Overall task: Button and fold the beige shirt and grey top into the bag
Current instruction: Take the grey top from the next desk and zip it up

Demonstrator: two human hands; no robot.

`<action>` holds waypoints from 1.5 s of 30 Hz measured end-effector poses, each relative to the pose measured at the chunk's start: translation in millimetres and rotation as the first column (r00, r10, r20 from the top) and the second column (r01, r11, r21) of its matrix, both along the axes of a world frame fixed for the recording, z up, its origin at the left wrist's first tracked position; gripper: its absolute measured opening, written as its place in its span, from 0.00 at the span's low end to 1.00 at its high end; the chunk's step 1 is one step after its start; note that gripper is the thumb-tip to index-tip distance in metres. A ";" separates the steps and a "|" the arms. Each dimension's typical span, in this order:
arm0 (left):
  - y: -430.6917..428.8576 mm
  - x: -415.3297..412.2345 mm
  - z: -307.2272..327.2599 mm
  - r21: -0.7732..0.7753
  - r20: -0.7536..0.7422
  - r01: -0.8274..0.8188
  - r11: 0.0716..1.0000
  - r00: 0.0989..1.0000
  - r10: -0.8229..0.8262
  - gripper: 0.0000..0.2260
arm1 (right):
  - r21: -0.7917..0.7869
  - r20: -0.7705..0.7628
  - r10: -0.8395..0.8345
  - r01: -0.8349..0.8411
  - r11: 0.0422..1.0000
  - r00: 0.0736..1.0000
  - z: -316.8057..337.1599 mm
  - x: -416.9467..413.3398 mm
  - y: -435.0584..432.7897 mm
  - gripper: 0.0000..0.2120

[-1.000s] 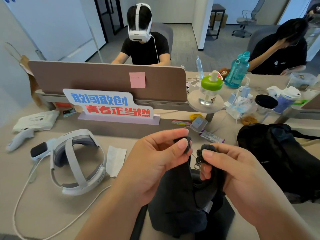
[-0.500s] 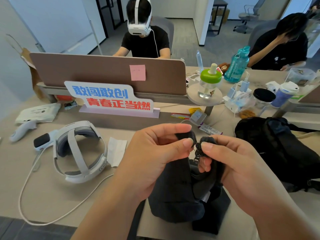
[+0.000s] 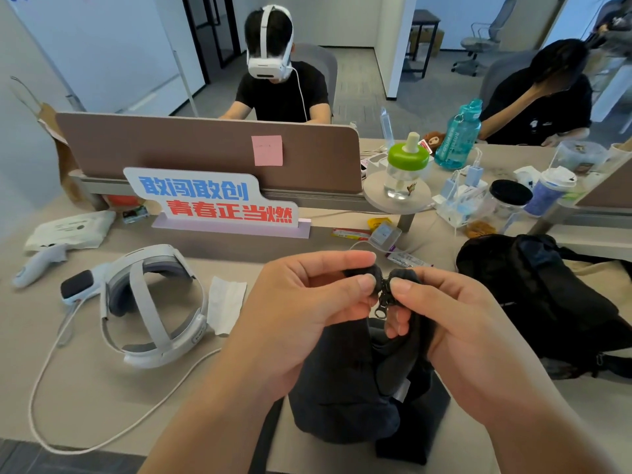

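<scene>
I hold a dark grey top (image 3: 345, 388) upright over the front edge of the desk. My left hand (image 3: 307, 313) pinches one side of its opening between thumb and forefinger. My right hand (image 3: 455, 323) pinches the other side, and a small black zip pull (image 3: 383, 302) hangs between my fingertips. The two top edges meet at the zip. A black backpack (image 3: 533, 295) lies on the desk to the right. No beige shirt is recognisable, only a strip of pale cloth (image 3: 602, 268) behind the backpack.
A white headset (image 3: 154, 306) with its cable lies at the left, beside a white tissue (image 3: 225, 302) and a controller (image 3: 37, 265). A slogan sign (image 3: 212, 200) and a brown divider (image 3: 205, 148) stand behind. Bottles, jars and chargers crowd the right back. Two people sit opposite.
My two hands have drawn closer, bringing the two edges of the grey top together at the zip. The view has tilted slightly downward.
</scene>
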State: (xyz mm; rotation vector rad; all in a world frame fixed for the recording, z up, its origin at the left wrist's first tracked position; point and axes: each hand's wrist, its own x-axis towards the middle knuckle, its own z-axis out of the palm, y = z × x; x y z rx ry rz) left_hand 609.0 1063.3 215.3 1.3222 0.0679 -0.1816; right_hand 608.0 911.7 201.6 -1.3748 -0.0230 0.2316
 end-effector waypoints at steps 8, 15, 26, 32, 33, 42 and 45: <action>-3.1 5.1 -2.9 -0.003 -0.006 0.015 1.000 1.000 -0.015 0.11 | -0.006 0.013 -0.058 0.058 0.998 0.998 -0.9 0.0 -0.5 0.07; -6.5 11.8 -3.8 -0.070 -0.029 0.016 0.997 0.999 -0.018 0.11 | 0.009 -0.017 -0.041 0.041 0.999 0.999 -1.7 3.2 -5.0 0.07; -13.0 14.3 -4.3 -0.018 -0.030 0.046 0.999 0.998 -0.047 0.10 | -0.004 -0.030 -0.076 0.076 0.997 0.997 -1.9 5.5 -9.5 0.07; -12.8 14.1 -5.5 -0.054 -0.038 0.010 0.998 0.999 -0.012 0.11 | 0.006 -0.044 -0.059 0.059 0.998 0.997 -3.2 4.8 -9.1 0.06; -12.8 13.8 -6.3 -0.053 -0.037 0.010 0.999 0.999 -0.012 0.11 | 0.009 -0.046 -0.057 0.058 0.998 0.997 -3.4 4.6 -8.9 0.06; -9.3 14.6 -10.3 -0.005 -0.026 0.034 0.999 0.999 -0.034 0.12 | -0.021 -0.045 -0.090 0.089 0.996 0.995 -9.5 10.2 -5.9 0.06; -7.1 17.5 -12.1 0.002 -0.035 0.024 1.000 0.999 -0.024 0.11 | -0.023 -0.055 -0.103 0.102 0.995 0.993 -12.1 13.3 -4.0 0.06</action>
